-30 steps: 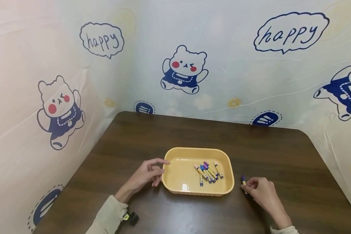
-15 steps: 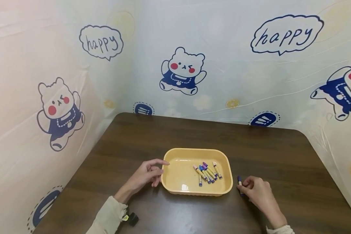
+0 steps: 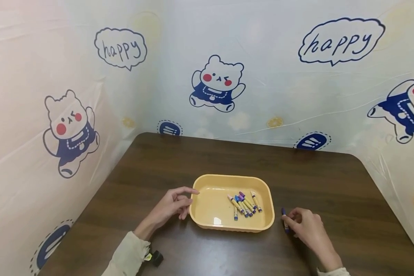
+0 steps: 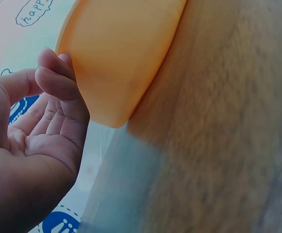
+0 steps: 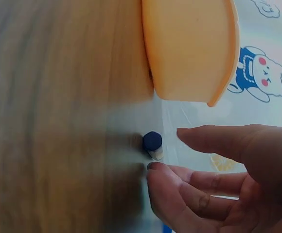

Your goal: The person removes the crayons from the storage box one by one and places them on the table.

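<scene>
A yellow plastic tray (image 3: 207,230) sits mid-table with several crayons (image 3: 243,205) lying in its right half. At the tray's left end my left hand (image 3: 170,207) holds the rim, index finger over it and thumb outside. In the left wrist view that hand (image 4: 44,126) meets the tray wall (image 4: 116,63). Just right of the tray, a single dark blue crayon (image 3: 284,211) lies on the table beside my right hand (image 3: 307,226). The right wrist view shows the thumb and fingers of that hand (image 5: 228,179) spread near the crayon's end (image 5: 152,141), with a gap at the thumb.
Brown wooden table (image 3: 179,157) surrounds the tray. A patterned sheet with cartoon bears (image 3: 217,84) hangs behind and at the sides. Near the left sleeve (image 3: 129,253) is a small black object (image 3: 156,258).
The lone crayon has shifted slightly left, then a little back right, with the right hand staying close beside it. The left hand and the tray have stayed put.
</scene>
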The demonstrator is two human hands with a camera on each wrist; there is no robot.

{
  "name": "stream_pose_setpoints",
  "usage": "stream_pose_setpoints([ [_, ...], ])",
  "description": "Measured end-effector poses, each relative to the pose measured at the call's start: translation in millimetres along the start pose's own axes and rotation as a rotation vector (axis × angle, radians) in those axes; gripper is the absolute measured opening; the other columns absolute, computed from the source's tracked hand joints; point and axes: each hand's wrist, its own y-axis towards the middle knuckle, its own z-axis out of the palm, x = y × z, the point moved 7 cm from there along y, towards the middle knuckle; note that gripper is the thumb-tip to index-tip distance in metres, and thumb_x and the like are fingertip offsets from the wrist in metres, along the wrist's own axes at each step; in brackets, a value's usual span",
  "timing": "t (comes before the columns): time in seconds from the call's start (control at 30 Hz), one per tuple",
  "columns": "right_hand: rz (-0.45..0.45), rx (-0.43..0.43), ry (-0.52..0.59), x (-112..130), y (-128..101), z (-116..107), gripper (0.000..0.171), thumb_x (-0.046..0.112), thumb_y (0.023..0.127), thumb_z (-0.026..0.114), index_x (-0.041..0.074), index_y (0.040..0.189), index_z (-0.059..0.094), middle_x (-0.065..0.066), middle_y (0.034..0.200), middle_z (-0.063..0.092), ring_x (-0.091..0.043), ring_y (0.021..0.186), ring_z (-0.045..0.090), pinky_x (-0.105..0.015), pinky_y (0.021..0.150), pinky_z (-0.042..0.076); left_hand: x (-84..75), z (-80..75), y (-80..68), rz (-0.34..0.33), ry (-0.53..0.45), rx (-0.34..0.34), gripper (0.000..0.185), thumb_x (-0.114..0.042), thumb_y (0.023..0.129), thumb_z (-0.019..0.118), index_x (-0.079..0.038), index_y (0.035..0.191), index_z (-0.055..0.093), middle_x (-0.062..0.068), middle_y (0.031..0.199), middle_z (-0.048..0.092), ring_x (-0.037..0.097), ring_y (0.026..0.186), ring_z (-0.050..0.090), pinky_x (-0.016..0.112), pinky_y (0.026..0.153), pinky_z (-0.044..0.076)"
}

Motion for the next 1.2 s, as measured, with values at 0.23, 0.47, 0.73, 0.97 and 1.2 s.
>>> stream_pose_setpoints([
  [0.23,-0.143,-0.200,-0.140,30.3,-4.8,-20.3,0.016,0.025,0.088,0.075,0.009,0.089,0.072,0.000,0.079,0.066,-0.016,0.072,0.060,-0.036,0.063,0.048,-0.3,-0.1,1.4,0.011,-0.006,0.008,0.037,0.000,0.098,0.057,0.011,0.132,0.051,0.009,0.068,0.062,0.013,0.051,0.056,0.022,0.048,0.050],
  [0.47,-0.306,-0.283,-0.115,83.1,-6.2,-25.2,0.011,0.014,0.084,0.078,0.008,0.092,0.073,-0.004,0.086,0.067,-0.020,0.078,0.065,-0.042,0.068,0.053,5.0,-1.5,1.9,-0.019,-0.006,-0.004,0.037,-0.003,0.099,0.058,0.007,0.133,0.053,0.008,0.068,0.063,0.015,0.052,0.056,0.023,0.049,0.050],
  [0.73,-0.403,-0.215,-0.123,123.8,6.4,-7.0,0.015,0.009,0.081,0.079,0.005,0.094,0.072,-0.006,0.085,0.067,-0.022,0.077,0.063,-0.037,0.066,0.051,2.9,-1.0,2.9,0.007,-0.007,0.001,0.036,-0.001,0.098,0.058,0.010,0.132,0.053,0.030,0.071,0.058,0.014,0.051,0.056,0.023,0.049,0.050],
  [0.97,-0.422,-0.122,-0.101,153.9,18.2,15.8,0.013,0.011,0.082,0.079,0.005,0.092,0.072,-0.007,0.085,0.068,-0.022,0.077,0.064,-0.036,0.066,0.053,0.8,-0.9,2.4,0.012,-0.032,0.005,0.037,0.002,0.098,0.057,0.013,0.132,0.050,0.016,0.068,0.060,0.013,0.051,0.055,0.022,0.048,0.049],
  [1.2,-0.461,-0.125,-0.084,165.5,28.0,42.2,0.009,0.003,0.078,0.077,0.003,0.085,0.071,-0.003,0.075,0.066,-0.016,0.068,0.060,-0.030,0.061,0.050,4.0,-0.3,3.2,-0.008,-0.043,0.000,0.037,-0.001,0.098,0.057,0.009,0.134,0.052,0.011,0.068,0.061,0.015,0.052,0.055,0.023,0.049,0.049],
])
